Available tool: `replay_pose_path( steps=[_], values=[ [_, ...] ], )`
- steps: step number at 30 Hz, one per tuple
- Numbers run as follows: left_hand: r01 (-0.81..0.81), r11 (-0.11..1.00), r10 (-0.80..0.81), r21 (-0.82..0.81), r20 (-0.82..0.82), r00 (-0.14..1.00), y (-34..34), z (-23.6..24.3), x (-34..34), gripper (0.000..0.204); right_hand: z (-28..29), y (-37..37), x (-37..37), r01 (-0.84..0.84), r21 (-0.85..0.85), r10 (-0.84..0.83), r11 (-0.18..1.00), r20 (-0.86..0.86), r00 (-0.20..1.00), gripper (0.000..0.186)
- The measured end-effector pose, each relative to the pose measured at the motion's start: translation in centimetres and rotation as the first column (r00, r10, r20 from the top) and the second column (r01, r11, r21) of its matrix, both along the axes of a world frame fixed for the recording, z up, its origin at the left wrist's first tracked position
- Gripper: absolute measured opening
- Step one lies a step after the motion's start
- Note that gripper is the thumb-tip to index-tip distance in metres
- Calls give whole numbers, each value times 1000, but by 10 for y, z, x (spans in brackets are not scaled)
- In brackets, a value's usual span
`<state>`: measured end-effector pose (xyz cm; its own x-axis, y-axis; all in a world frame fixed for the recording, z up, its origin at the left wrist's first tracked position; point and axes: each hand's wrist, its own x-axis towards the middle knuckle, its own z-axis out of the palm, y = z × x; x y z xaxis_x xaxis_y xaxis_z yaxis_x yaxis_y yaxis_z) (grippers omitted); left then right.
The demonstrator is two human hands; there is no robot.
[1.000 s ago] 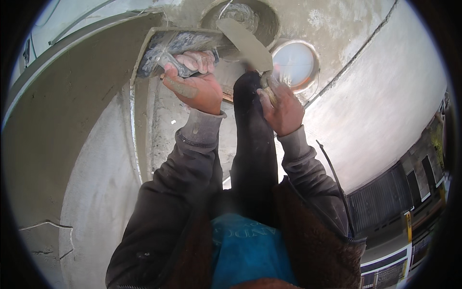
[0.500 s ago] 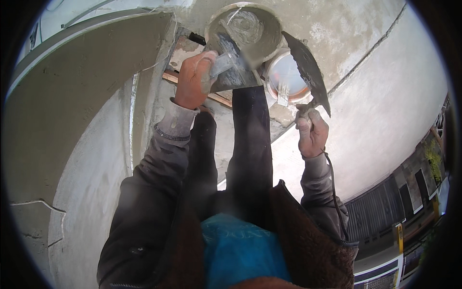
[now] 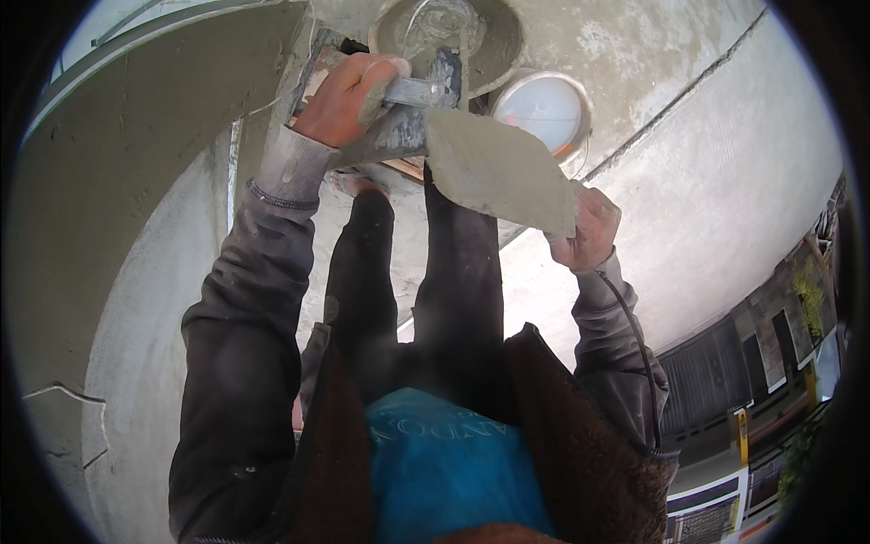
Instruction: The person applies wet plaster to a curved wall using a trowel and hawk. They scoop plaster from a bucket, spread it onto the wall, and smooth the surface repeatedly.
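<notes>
My left hand (image 3: 349, 100) is closed around the pale handle of a plastering trowel (image 3: 399, 136), whose flat grey blade is smeared with mortar. To the right, my right hand (image 3: 594, 227) grips a pointed brick trowel (image 3: 498, 172). Its broad blade faces up, coated in a pale grey film, and reaches left to the edge of the plastering trowel. Whether the two blades touch, I cannot tell. Just beyond them stands a round tub (image 3: 509, 50) with wet grey mortar (image 3: 444, 27) inside. The brick trowel's handle is hidden by my fingers.
A white bucket (image 3: 539, 113) with cloudy liquid stands right of the tub. A curved, freshly coated wall (image 3: 163, 127) rises at the left, and a pale wall (image 3: 716, 181) stretches along the right. My legs and a bare foot (image 3: 367, 184) are below the tools.
The brick trowel has swung left and turned from edge-on to flat, its blade now beside the plastering trowel. My left hand has shifted left and up in the picture with its trowel.
</notes>
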<state>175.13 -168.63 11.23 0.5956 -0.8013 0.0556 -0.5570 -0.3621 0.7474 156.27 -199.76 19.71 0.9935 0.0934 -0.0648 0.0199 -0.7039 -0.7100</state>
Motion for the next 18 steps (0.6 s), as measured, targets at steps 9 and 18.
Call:
replay_pose_path(
  steps=[9,18],
  values=[
    [-79,988,130,135,-428,895,-19,35,-3,22,-20,-39,5,130,-263,-181,956,-177,967,26],
    [141,973,-170,-182,-153,974,-17,59,7,10,42,5,-31,243,389,-97,889,-357,929,26]
  ],
)
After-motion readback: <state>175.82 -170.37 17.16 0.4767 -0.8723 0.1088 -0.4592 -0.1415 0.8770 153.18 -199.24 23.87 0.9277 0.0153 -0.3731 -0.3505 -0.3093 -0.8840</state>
